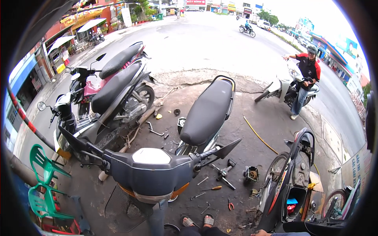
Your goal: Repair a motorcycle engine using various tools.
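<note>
At the bottom edge, right of my sandalled feet (198, 221), a hand (260, 233) with a grey-blue sleeve shows only in part. It looks like my right hand, but its fingers are cut off by the edge. My left hand is out of view. In front of me stands a dark grey scooter (149, 173) with a black seat (210, 110). On the ground near my feet lie red-handled pliers (230, 204), an orange-handled screwdriver (211, 188), several wrenches (199, 195) and a T-shaped metal tool (225, 171).
Two parked motorbikes (114, 90) stand at left, beside stacked green plastic chairs (47, 181). A partly stripped motorbike (289, 177) is at right, near a yellow hose (258, 135). A helmeted person (309, 70) sits on a white scooter (285, 84) by the road.
</note>
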Demonstrator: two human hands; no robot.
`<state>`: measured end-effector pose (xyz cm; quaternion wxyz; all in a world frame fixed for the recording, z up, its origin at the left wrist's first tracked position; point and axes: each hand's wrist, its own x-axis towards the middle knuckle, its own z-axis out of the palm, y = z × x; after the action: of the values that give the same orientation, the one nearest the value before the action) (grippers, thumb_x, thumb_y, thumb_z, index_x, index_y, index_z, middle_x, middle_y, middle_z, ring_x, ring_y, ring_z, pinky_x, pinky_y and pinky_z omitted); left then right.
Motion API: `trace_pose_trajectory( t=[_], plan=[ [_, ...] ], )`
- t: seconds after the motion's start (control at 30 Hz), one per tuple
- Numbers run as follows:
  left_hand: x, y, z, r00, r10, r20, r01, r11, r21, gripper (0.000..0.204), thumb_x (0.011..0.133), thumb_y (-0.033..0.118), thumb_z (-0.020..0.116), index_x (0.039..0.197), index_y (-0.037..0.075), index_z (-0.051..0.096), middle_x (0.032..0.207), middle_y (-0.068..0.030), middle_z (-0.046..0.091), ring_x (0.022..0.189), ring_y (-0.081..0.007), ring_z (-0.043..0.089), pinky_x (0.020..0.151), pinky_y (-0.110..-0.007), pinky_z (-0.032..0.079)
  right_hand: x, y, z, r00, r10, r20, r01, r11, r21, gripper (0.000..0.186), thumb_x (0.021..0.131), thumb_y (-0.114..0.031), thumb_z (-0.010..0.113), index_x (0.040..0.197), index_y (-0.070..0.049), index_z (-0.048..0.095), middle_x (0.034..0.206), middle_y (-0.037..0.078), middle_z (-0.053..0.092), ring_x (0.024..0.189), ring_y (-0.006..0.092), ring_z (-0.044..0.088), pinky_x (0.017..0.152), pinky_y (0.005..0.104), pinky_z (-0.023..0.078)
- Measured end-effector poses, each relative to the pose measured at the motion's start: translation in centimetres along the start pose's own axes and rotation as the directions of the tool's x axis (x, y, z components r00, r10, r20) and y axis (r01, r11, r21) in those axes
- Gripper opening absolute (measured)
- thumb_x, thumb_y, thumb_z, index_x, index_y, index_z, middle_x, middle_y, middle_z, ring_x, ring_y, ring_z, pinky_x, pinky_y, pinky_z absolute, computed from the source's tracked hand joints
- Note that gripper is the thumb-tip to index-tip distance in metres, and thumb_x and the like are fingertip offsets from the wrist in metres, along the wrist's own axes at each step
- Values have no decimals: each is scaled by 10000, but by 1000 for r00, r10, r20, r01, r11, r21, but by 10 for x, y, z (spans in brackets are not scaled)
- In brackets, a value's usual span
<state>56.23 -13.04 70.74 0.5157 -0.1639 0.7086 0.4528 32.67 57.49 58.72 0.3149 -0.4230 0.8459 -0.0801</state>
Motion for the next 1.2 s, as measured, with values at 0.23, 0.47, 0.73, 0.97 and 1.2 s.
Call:
trace_pose_trajectory(
  t=[0.23,0.47,0.73,0.97,1.2],
  plan=[
    [33,-7,-64,999,46,-8,-46,998,-38,240,828,186,632,1011,36,673,975,-113,675,858,-167,622,772,-309,491,39,-98,-144,626,743,237,-599,263,756,331,853,-349,661,888,-21,686,805,135,690,737,249,628,691,389,493],
    [60,-15,-139,995,95,13,-94,994,-54,211,837,166,635,1002,39,671,947,-87,678,847,-137,619,767,-289,487,43,-86,-60,355,931,89,-823,266,502,354,845,-371,671,909,-23,682,851,121,690,772,275,624,706,409,479],
    [72,-10,-206,994,93,49,-92,995,-27,179,847,143,638,991,42,668,915,-58,681,834,-104,616,760,-266,482,60,-105,-15,405,904,134,-721,226,655,347,864,-368,650,936,-31,682,866,117,695,787,279,634,688,415,479],
    [40,-29,-179,999,11,41,-5,988,-152,151,856,123,640,983,44,666,887,-33,684,823,-74,614,754,-246,478,93,-88,-23,434,832,346,-653,26,757,326,892,-346,618,886,-25,675,828,118,691,729,283,625,649,412,468],
    [-53,-38,77,972,-222,77,201,612,-765,194,804,67,692,990,33,646,807,10,669,723,-40,590,651,-204,455,192,-44,-90,627,757,182,-366,81,927,243,885,-188,653,718,-33,569,635,-15,525,561,103,479,546,288,426]
  ],
)
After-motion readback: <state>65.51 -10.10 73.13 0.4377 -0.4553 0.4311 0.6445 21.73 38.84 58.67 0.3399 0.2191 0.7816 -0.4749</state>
